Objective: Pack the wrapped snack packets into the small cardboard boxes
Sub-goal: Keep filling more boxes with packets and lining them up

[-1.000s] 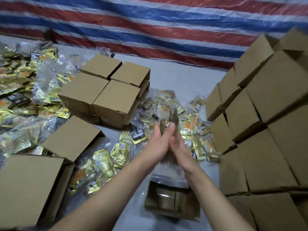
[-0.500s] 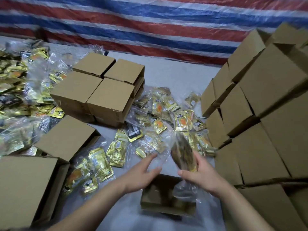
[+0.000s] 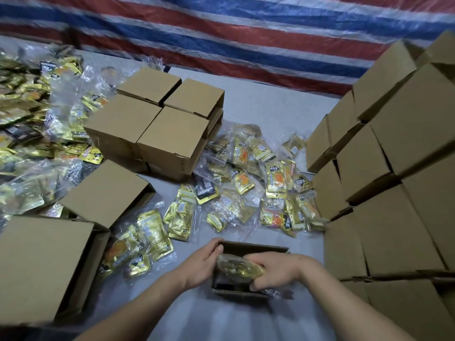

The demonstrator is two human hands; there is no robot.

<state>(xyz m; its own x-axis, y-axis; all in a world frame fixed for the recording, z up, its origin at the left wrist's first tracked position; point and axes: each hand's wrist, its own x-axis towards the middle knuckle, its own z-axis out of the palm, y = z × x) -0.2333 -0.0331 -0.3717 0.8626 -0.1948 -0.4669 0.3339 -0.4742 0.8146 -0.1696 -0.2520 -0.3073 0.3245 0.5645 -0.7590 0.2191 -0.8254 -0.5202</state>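
Note:
An open small cardboard box [image 3: 256, 246] sits on the grey surface right in front of me. My right hand [image 3: 275, 270] is closed around a clear-wrapped bundle of gold snack packets [image 3: 237, 268] and holds it down inside the box's mouth. My left hand [image 3: 203, 263] grips the box's left wall, fingers curled over the rim beside the bundle. More wrapped gold packets [image 3: 258, 190] lie scattered just beyond the box, and another spread [image 3: 145, 239] lies to its left.
Closed boxes [image 3: 157, 124] stand grouped at centre-left, two larger ones [image 3: 39, 264] near left. A tall stack of boxes [image 3: 394, 188] walls the right side. A big heap of packets [image 3: 27, 114] fills the far left. A striped tarp [image 3: 246, 33] hangs behind.
Both hands came down from chest height. The right hand lowered the wrapped bundle into the open box, and the left hand moved onto the box's left wall.

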